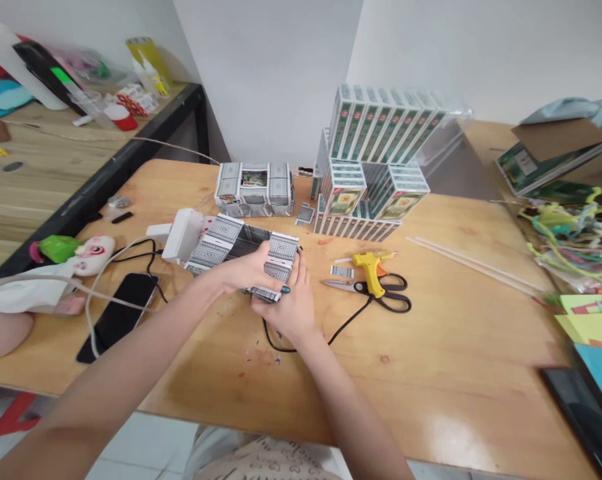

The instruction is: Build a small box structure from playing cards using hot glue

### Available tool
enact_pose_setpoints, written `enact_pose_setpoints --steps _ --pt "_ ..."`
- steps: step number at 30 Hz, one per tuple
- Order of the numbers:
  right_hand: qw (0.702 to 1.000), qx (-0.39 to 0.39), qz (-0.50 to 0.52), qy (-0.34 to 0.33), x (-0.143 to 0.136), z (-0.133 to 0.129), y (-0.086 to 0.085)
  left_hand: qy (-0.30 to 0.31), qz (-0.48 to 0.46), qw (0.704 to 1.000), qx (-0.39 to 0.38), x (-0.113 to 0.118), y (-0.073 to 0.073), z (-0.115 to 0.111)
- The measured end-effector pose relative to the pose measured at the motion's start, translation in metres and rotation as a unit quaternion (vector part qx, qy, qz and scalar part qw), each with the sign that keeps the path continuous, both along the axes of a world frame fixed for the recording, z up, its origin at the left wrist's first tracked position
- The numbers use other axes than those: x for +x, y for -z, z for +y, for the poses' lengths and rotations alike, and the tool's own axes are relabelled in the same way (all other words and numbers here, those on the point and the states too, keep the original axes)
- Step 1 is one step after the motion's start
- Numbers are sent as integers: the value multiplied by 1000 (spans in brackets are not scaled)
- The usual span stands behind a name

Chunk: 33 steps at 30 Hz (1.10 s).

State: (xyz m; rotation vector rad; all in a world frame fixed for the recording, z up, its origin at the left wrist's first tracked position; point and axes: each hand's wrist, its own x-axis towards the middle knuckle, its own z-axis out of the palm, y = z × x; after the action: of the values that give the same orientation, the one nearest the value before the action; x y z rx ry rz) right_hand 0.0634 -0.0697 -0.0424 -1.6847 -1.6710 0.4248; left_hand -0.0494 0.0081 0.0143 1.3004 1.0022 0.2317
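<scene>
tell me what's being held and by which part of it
The nearer card box, held at its right end by the left hand and right hand.

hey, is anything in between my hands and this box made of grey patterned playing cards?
Nothing visible is: your left hand and right hand both touch the grey-and-white rectangular playing-card box directly.

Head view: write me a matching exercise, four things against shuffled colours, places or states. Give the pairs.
Things
1. Glue gun
2. Scissors
3. Card-covered piece
4. Two thin sticks

Colours, places, states
A. Between the left hand and the right hand
B. White, lying side by side
C. Black-handled, blades pointing left
D. Mostly yellow

Right pairs: 1-D, 2-C, 3-A, 4-B
</scene>
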Motion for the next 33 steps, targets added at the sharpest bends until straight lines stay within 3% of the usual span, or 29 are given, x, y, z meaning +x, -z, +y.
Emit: enact_pose_setpoints --steps 16,33 --pt "1000 -4 6 -3 0 0 2 -20 -8 999 -38 2 2 0" --pt "1000 -1 13 -6 1 0 2 -18 -24 999 -24 0 5 -1"
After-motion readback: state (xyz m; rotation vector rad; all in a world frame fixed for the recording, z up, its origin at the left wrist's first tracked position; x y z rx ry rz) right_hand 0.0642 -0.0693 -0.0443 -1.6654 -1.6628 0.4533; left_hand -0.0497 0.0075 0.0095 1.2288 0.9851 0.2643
